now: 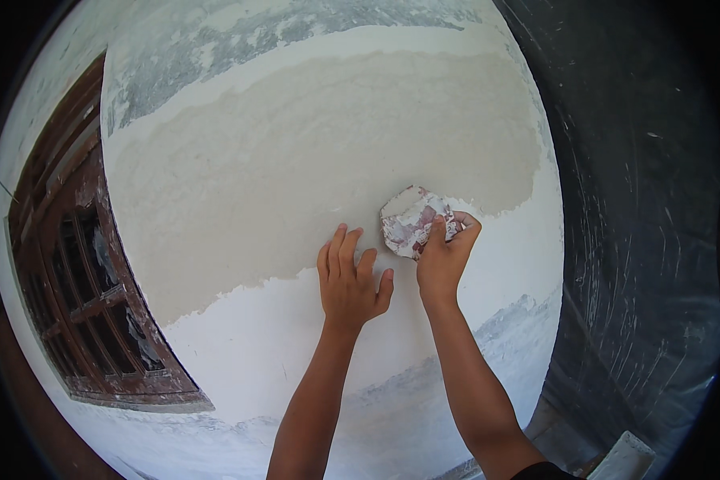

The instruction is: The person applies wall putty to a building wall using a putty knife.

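My right hand [446, 260] grips a flat, many-sided piece [412, 220], reddish under thick smears of white plaster, by its right edge. The thumb lies on its near face, and its far side is hidden against the wall [312, 152]. I cannot tell its exact kind. To its left, my left hand [350, 284] holds nothing; its fingers are spread at the wall, seemingly resting on it. A broad beige-grey coat with ragged edges covers the upper middle of the wall, and whiter plaster shows below both hands.
On the left a brown wooden window [104, 296] with bars is set into the wall, its frame speckled white. A dark sheet [640, 224] with white scratches hangs along the right side. At the lower right stands a pale, narrow object [626, 456], partly cut off.
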`<state>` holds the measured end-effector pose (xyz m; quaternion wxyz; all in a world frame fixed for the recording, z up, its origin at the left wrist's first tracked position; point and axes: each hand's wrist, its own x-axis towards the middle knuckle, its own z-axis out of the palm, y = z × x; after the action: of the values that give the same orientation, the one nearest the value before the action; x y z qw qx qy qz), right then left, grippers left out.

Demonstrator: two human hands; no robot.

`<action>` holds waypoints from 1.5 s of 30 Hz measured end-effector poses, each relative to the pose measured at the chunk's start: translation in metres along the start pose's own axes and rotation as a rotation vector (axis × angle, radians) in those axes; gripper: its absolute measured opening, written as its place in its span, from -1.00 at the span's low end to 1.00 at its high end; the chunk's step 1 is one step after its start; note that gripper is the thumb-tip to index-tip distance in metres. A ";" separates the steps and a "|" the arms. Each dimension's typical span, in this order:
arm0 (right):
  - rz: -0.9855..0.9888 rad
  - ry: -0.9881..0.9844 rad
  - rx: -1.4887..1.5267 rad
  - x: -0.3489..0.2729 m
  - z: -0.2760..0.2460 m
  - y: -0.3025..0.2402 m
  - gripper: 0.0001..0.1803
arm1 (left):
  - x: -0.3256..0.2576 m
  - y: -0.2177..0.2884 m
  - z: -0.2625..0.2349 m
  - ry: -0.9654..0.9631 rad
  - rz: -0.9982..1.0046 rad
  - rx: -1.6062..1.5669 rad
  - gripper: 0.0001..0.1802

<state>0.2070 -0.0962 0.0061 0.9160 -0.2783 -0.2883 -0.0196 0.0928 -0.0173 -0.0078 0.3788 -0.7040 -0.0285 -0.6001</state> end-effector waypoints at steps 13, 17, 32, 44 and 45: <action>-0.046 -0.144 -0.089 0.009 0.000 -0.013 -0.77 | 0.000 -0.001 0.001 -0.004 -0.016 -0.005 -0.63; -0.137 0.022 -0.217 0.028 -0.025 0.013 -0.79 | 0.000 0.002 -0.001 -0.024 -0.054 0.031 -0.65; -0.133 -0.331 -0.274 0.065 -0.125 -0.016 -0.81 | -0.004 0.103 0.011 -0.087 -0.215 -0.014 -0.67; 0.131 -0.457 -0.346 0.041 -0.211 -0.019 -0.73 | -0.060 0.248 -0.002 -0.203 -0.694 -0.233 -0.62; 0.180 -0.460 -0.349 0.038 -0.220 -0.020 -0.71 | -0.063 0.256 -0.005 -0.242 -0.709 -0.247 -0.61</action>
<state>0.3486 -0.2233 -0.1125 0.7629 -0.4532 -0.4547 0.0759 0.1978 -0.1761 -0.1899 0.0543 -0.7564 -0.2421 -0.6053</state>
